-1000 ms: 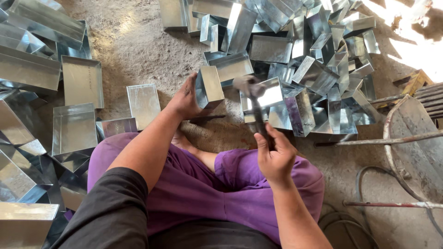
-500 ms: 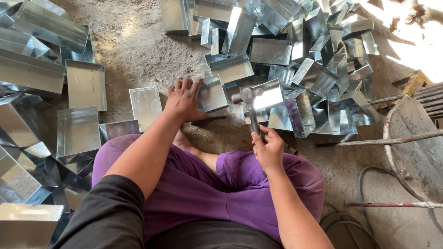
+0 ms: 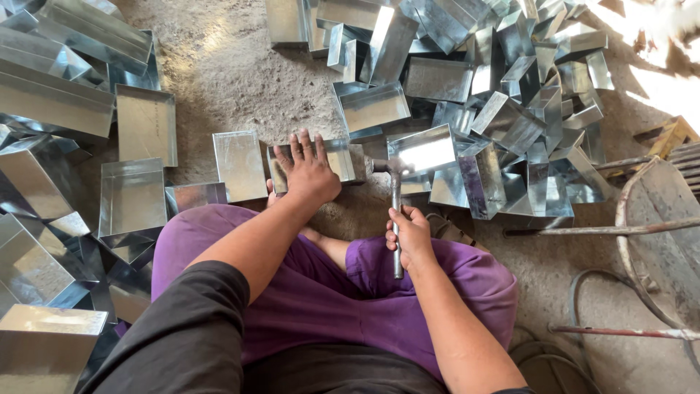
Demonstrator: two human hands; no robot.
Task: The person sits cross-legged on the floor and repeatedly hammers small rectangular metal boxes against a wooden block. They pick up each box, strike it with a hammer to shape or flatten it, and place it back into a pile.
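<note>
I sit on a dirt floor in purple trousers. My left hand [image 3: 309, 171] presses flat, fingers spread, on a small folded sheet-metal tray [image 3: 343, 160] lying on the ground before my knees. My right hand [image 3: 410, 237] is closed around the handle of a metal hammer [image 3: 396, 191]. The hammer's head rests against the right end of that tray.
A big heap of shiny galvanised trays [image 3: 496, 95] lies ahead and to the right. More trays [image 3: 138, 168] are laid out on the left, with long metal channels [image 3: 51, 80] behind. A round metal frame with rods [image 3: 649, 233] stands at the right.
My left hand laid the tray down flat and now presses on it. My right hand brought the hammer down from a raised position to the tray's right end.
</note>
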